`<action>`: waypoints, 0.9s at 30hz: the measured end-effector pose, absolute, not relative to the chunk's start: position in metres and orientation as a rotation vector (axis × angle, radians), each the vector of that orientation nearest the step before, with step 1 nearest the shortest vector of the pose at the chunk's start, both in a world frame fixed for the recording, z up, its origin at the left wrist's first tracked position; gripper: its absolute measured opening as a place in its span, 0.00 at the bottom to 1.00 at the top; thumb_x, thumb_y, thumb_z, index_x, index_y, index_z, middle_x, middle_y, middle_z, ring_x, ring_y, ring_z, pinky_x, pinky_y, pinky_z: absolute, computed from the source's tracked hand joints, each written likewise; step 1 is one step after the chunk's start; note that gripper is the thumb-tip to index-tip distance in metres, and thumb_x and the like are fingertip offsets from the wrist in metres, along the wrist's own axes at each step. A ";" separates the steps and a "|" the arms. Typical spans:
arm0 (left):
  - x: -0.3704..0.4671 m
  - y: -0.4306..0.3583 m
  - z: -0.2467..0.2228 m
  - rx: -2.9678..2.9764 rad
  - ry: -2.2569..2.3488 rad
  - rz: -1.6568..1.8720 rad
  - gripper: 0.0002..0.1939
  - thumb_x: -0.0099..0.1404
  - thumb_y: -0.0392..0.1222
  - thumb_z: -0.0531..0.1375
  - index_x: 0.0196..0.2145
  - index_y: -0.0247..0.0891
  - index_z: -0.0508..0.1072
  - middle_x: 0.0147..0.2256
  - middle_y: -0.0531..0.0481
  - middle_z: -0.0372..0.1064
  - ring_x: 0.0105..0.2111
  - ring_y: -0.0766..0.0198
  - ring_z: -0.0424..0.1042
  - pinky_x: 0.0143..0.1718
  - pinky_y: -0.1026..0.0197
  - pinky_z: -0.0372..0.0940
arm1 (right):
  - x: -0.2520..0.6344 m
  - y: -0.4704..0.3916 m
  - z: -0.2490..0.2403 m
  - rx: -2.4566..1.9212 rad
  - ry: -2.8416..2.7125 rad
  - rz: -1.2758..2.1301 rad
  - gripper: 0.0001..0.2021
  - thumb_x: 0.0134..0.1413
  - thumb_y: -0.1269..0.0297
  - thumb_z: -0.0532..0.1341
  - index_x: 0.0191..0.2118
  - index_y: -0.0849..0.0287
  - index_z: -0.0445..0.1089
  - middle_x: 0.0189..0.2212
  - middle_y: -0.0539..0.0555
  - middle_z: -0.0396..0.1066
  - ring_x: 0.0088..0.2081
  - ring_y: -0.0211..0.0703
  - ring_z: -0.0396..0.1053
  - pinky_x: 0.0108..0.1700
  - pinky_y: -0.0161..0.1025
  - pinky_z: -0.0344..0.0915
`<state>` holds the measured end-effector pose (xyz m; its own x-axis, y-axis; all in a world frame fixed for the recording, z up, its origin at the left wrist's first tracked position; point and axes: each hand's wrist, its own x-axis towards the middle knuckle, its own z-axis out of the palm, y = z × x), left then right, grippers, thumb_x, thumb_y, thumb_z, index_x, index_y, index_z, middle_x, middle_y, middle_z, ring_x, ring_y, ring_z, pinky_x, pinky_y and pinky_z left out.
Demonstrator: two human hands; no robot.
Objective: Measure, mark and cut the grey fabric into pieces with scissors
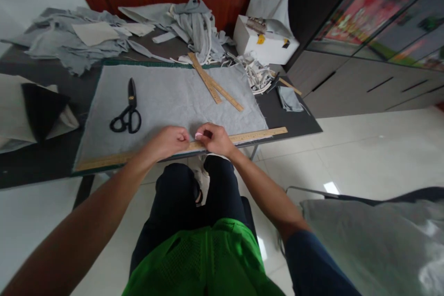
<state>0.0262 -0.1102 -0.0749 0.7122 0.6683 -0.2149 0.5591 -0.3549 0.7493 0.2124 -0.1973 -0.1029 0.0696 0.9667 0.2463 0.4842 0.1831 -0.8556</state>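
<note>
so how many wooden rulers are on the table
3. One long wooden ruler lies along the near edge of the grey fabric under both hands; two shorter rulers lie crossed at the far right. Cloth piles may hide more.

Single head cam, worn by the person, looks fwd and steeply down over their own legs at a dark table close in front; frame is tilted, table edge runs up toward the right. Near: both forearms reach in from the bottom, left hand and right hand meet at the table's near edge. Far: wood wall; right: floor and cabinets. No 2nd view, so no overlap.
</note>
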 end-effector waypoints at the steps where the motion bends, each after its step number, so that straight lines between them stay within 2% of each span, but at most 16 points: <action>1: 0.027 -0.109 -0.074 2.031 0.934 0.148 0.05 0.53 0.42 0.59 0.29 0.39 0.72 0.21 0.56 0.66 0.20 0.68 0.62 0.22 0.66 0.53 | 0.214 -0.197 -0.103 -1.437 -1.546 0.677 0.06 0.60 0.63 0.63 0.33 0.58 0.71 0.31 0.51 0.72 0.32 0.38 0.66 0.38 0.37 0.63; 14: 0.033 -0.109 -0.062 1.929 1.074 -0.009 0.09 0.49 0.44 0.59 0.30 0.40 0.71 0.20 0.54 0.64 0.16 0.67 0.59 0.17 0.66 0.50 | 0.221 -0.194 -0.100 -1.407 -1.486 0.779 0.05 0.61 0.65 0.63 0.34 0.58 0.71 0.31 0.49 0.71 0.32 0.37 0.65 0.37 0.36 0.63; 27: 0.032 -0.108 -0.061 2.014 1.054 0.011 0.05 0.51 0.43 0.61 0.27 0.40 0.73 0.21 0.54 0.68 0.22 0.66 0.64 0.23 0.65 0.53 | 0.220 -0.196 -0.101 -1.405 -1.481 0.764 0.06 0.57 0.62 0.64 0.32 0.58 0.72 0.28 0.49 0.72 0.30 0.37 0.65 0.37 0.36 0.63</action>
